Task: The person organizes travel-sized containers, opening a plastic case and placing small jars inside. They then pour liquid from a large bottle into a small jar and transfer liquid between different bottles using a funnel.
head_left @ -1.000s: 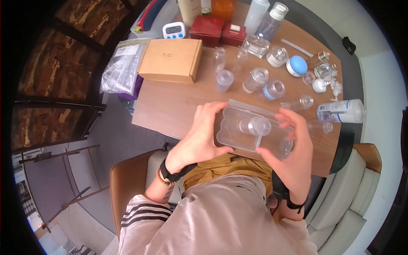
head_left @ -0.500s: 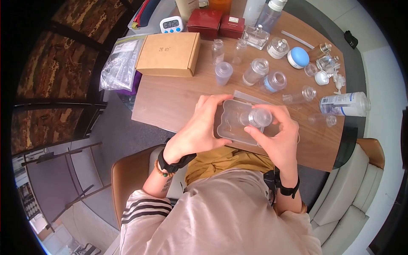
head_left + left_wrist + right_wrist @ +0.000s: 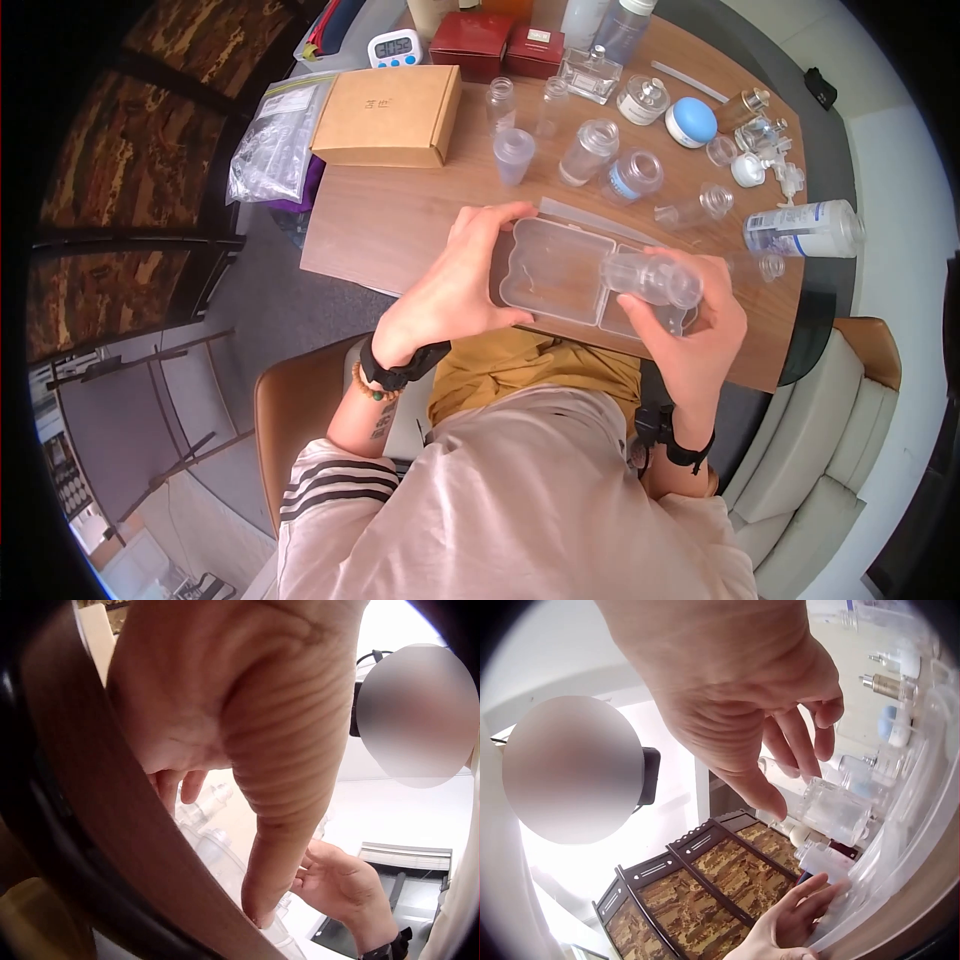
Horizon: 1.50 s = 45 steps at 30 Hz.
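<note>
A clear plastic box (image 3: 556,272) with a divider and a wavy edge is in front of the torso at the table's near edge. My left hand (image 3: 450,283) grips its left end, thumb on the near side and fingers on the far side. Over the right compartment, my right hand (image 3: 702,335) holds a small clear bottle (image 3: 648,278) between thumb and fingers, its round end pointing right. The right wrist view shows this bottle (image 3: 832,812) near the right fingertips, above the box wall (image 3: 904,881). Whether it touches the box floor I cannot tell.
Beyond the box stand several clear bottles, a frosted cup (image 3: 513,155) and a blue-lidded jar (image 3: 691,122). A cardboard box (image 3: 385,115) and plastic bag (image 3: 280,140) are at the left, a large bottle (image 3: 803,230) lies right. Red boxes (image 3: 470,45) and a timer (image 3: 394,48) are farther back.
My right hand has left the box's right end and taken hold of the bottle, which has shifted from the middle of the box to the right and tilted. My left hand keeps its grip.
</note>
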Each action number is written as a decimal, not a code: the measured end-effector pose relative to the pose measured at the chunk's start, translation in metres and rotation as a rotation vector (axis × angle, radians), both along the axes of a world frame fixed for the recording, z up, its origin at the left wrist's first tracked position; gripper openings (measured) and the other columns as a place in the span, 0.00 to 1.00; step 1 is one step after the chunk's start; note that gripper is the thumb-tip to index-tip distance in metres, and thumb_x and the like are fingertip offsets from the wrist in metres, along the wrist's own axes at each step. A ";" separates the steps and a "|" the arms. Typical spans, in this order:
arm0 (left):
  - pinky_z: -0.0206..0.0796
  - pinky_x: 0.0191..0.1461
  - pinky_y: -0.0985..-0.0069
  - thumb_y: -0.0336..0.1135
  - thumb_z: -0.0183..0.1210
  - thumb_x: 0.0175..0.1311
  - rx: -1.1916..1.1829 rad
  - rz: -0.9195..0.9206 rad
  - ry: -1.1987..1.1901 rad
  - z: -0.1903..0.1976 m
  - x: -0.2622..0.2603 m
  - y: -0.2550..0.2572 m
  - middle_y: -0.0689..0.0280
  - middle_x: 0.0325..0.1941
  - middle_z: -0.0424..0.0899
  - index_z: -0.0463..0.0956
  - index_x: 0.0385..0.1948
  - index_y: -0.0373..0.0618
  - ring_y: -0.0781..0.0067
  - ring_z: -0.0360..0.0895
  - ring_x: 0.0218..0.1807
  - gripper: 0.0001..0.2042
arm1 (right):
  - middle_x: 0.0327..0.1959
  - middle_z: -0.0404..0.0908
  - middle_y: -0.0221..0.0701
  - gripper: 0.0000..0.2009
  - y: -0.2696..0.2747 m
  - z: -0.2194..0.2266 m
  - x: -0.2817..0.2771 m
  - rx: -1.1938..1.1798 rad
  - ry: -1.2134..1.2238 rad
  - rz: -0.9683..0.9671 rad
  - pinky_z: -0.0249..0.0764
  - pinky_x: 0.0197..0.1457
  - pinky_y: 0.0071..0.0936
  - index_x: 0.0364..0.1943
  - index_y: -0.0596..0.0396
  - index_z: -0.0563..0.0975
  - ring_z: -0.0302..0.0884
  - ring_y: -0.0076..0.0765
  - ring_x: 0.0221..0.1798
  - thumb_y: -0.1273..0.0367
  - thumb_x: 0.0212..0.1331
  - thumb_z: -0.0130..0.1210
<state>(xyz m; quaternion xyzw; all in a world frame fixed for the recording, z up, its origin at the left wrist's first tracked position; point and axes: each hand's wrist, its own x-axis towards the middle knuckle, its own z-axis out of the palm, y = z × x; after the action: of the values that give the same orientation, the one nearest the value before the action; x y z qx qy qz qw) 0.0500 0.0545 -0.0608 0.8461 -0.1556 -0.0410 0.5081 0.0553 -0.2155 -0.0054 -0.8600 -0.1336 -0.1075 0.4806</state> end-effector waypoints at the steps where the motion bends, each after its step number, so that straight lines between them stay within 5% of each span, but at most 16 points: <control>1: 0.69 0.70 0.59 0.27 0.85 0.36 -0.010 -0.012 -0.011 0.001 0.001 0.001 0.56 0.68 0.72 0.63 0.76 0.47 0.52 0.72 0.66 0.55 | 0.43 0.87 0.33 0.21 -0.006 -0.001 -0.004 0.000 0.000 -0.006 0.78 0.51 0.32 0.47 0.55 0.87 0.82 0.36 0.46 0.77 0.44 0.78; 14: 0.70 0.71 0.61 0.26 0.83 0.36 0.093 -0.037 0.008 0.007 0.004 0.001 0.60 0.69 0.76 0.65 0.74 0.45 0.53 0.73 0.65 0.53 | 0.42 0.86 0.32 0.20 -0.034 -0.036 -0.017 0.034 0.004 -0.086 0.77 0.51 0.33 0.46 0.55 0.86 0.80 0.37 0.45 0.77 0.45 0.79; 19: 0.72 0.68 0.59 0.29 0.86 0.36 0.116 0.028 -0.021 0.002 0.000 0.003 0.54 0.65 0.76 0.66 0.74 0.46 0.51 0.76 0.60 0.53 | 0.44 0.87 0.32 0.20 -0.034 -0.038 -0.013 0.046 -0.040 -0.063 0.78 0.52 0.35 0.45 0.56 0.86 0.80 0.39 0.46 0.76 0.44 0.79; 25: 0.68 0.68 0.62 0.36 0.87 0.34 0.145 0.039 -0.086 0.011 -0.004 0.008 0.58 0.71 0.79 0.68 0.73 0.43 0.58 0.76 0.66 0.54 | 0.51 0.88 0.33 0.29 -0.039 -0.027 -0.014 -0.001 -0.047 -0.042 0.77 0.57 0.38 0.54 0.55 0.83 0.79 0.40 0.51 0.75 0.43 0.80; 32: 0.72 0.66 0.57 0.35 0.87 0.35 0.234 0.014 -0.165 0.054 -0.006 0.006 0.55 0.72 0.77 0.67 0.73 0.45 0.51 0.77 0.67 0.54 | 0.53 0.88 0.33 0.26 -0.062 -0.018 -0.026 0.110 -0.127 -0.075 0.69 0.53 0.33 0.59 0.55 0.81 0.79 0.35 0.52 0.72 0.53 0.73; 45: 0.70 0.62 0.65 0.40 0.87 0.33 0.205 0.068 -0.262 0.106 0.005 0.000 0.58 0.68 0.82 0.68 0.73 0.40 0.62 0.79 0.60 0.55 | 0.45 0.88 0.32 0.08 -0.082 -0.067 -0.018 0.353 -0.114 -0.290 0.67 0.50 0.25 0.52 0.58 0.83 0.77 0.24 0.46 0.70 0.76 0.58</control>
<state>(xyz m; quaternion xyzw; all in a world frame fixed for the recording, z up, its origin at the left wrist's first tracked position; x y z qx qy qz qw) 0.0553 0.0545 0.0450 0.8963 -0.1870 0.0713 0.3956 0.0372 -0.2976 -0.0726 -0.7653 -0.0147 -0.2456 0.5948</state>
